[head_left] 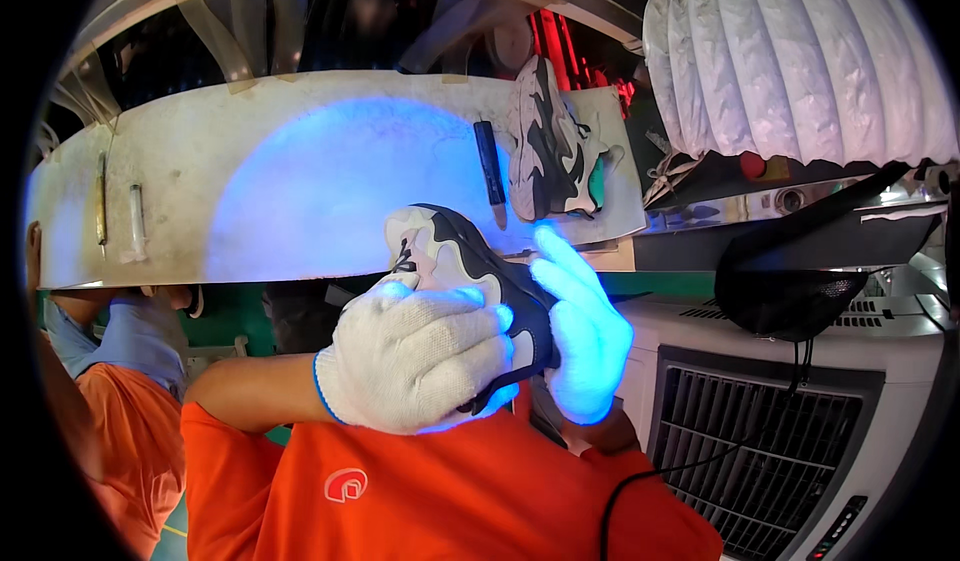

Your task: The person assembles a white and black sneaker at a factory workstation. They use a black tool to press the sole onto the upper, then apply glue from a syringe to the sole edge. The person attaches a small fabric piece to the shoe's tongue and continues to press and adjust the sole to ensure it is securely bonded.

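Note:
My left hand (pixel 420 356), in a white knit glove, is wrapped round a sneaker (pixel 475 246) in front of my chest. The sneaker is white and light grey with black wavy trim and a dark sole, its toe tilted up and to the left. My right hand (pixel 580 326), gloved too and lit bright blue, lies along the sole side with its fingers stretched out flat. Whether its palm touches the sole I cannot tell. Beyond it, more footwear of the same pattern, a sneaker (pixel 545 151), rests on its side on the worktable (pixel 330 191).
A black-handled tool (pixel 489 166) lies beside the resting sneaker. Farther left are a clear syringe-like tube (pixel 137 219) and a thin yellow tool (pixel 101 201). A white ribbed duct (pixel 790 66), a black mesh bag (pixel 780 286) and an air cooler (pixel 765 451) stand right. Another person (pixel 125 431) is at left.

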`<state>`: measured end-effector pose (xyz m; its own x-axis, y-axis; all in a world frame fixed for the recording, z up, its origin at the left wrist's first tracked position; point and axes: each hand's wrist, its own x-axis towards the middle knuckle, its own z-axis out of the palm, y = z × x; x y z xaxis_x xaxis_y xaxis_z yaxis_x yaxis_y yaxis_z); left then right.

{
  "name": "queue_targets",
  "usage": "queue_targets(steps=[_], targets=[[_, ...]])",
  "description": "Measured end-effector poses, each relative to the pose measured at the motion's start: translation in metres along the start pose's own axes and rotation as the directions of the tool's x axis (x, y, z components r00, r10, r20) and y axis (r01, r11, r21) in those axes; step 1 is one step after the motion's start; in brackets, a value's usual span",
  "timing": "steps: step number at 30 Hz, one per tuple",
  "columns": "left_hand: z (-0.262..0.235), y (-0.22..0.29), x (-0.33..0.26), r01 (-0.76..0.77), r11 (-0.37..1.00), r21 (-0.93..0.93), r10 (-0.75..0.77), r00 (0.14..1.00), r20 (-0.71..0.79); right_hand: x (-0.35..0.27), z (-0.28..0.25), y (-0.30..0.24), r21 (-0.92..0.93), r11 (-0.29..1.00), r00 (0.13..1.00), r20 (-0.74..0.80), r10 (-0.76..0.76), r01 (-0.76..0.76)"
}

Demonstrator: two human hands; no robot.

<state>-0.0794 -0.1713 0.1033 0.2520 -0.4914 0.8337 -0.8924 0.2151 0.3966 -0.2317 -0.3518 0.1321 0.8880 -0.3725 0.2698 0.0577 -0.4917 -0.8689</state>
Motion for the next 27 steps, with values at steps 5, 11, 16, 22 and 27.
queue_targets(steps=[5,11,16,22,27], targets=[[-0.062,-0.040,0.041,0.114,0.978,-0.176,-0.034,0.914,0.403,-0.013,0.041,0.005,-0.178,0.910,0.906,-0.139,-0.401,0.375],[-0.091,0.022,-0.027,0.550,0.832,-0.081,-0.513,0.815,0.268,-0.007,0.085,0.051,0.284,0.955,0.979,-0.203,-0.024,0.082],[-0.113,0.027,-0.040,0.603,0.791,0.098,-0.608,0.761,0.228,0.079,0.090,0.163,-0.665,0.741,0.945,-0.178,-0.274,0.089],[-0.135,0.027,-0.025,0.672,0.621,0.404,-0.783,0.553,0.283,0.087,0.102,0.167,-0.711,0.695,0.993,-0.039,0.108,-0.104],[-0.145,0.015,-0.024,0.627,0.617,0.476,-0.785,0.537,0.310,0.095,0.116,0.186,-0.796,0.605,0.969,-0.123,-0.213,0.032]])
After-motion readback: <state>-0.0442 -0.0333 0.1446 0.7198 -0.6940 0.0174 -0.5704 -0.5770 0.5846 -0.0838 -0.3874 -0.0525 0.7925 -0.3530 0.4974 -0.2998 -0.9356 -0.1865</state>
